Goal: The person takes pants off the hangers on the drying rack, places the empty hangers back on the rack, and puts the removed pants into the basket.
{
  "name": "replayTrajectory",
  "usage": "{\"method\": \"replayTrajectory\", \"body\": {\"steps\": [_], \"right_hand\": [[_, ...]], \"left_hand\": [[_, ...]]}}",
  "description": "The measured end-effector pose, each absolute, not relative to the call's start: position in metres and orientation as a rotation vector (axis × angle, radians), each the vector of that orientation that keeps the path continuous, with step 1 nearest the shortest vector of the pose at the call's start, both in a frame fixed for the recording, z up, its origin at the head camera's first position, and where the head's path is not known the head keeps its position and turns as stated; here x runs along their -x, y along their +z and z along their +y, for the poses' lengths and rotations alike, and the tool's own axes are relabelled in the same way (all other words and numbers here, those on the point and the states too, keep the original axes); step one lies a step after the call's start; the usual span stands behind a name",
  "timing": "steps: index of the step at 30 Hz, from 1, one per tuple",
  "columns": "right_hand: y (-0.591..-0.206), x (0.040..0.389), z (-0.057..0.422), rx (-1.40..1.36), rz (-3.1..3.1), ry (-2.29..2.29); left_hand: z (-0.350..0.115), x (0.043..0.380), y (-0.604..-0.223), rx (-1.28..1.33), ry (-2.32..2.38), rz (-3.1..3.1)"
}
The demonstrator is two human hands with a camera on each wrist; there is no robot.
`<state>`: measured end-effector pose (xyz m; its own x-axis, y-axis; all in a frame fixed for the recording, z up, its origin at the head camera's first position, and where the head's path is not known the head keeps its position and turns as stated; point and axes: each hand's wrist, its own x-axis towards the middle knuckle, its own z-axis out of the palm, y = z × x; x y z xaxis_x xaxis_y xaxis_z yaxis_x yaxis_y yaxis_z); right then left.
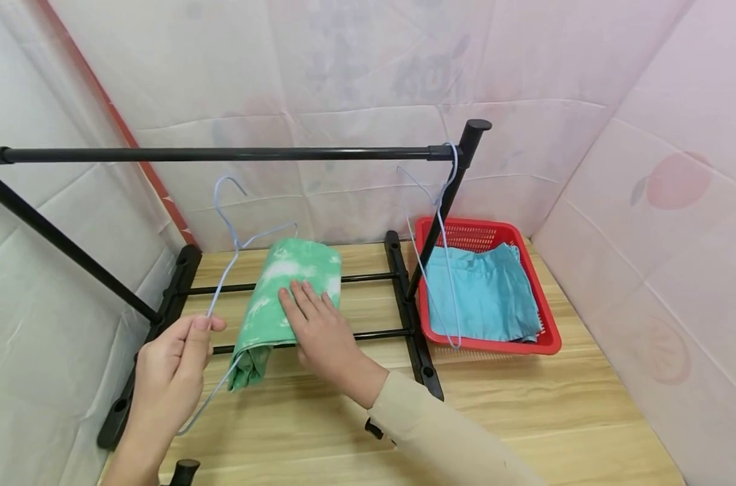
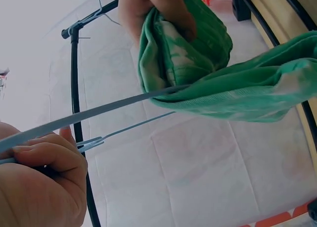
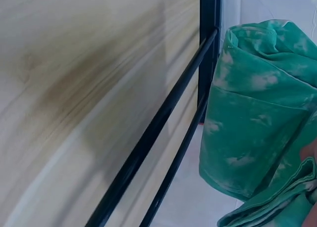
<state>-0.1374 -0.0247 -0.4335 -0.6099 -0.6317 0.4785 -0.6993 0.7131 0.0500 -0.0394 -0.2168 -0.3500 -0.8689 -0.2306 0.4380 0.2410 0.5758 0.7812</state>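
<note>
My left hand (image 1: 176,361) grips the side wire of a light blue wire hanger (image 1: 227,270), whose hook points up below the rack's top bar. A folded green-and-white tie-dyed garment (image 1: 283,324) lies draped over the hanger's lower bar. On it rests my right hand (image 1: 328,341), its fingers spread over the upper face. In the left wrist view, the thumb of that hand reaches inside the fold of the garment (image 2: 237,95), so the cloth is pinched. The right wrist view shows the garment's rolled upper edge and seams, with only a bit of the hand at the border.
A black rack (image 1: 222,154) spans the scene, its feet on the wooden table (image 1: 526,418). A second blue hanger (image 1: 443,236) hangs at the bar's right end. Behind it, a red basket (image 1: 550,337) holds folded blue cloth (image 1: 483,290). White sheets (image 1: 356,67) enclose the space.
</note>
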Motion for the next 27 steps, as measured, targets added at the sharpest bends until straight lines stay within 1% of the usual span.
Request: {"method": "replayTrajectory", "body": {"steps": [12, 27], "right_hand": [[-0.416, 0.143, -0.013, -1.078, -2.329, 0.275], [-0.394, 0.153, -0.005, -1.097, -2.196, 0.447]], "left_hand": [[-0.222, 0.043, -0.343, 0.033, -1.126, -2.341], [-0.228, 0.046, -0.343, 0.148, -1.014, -2.332]]}}
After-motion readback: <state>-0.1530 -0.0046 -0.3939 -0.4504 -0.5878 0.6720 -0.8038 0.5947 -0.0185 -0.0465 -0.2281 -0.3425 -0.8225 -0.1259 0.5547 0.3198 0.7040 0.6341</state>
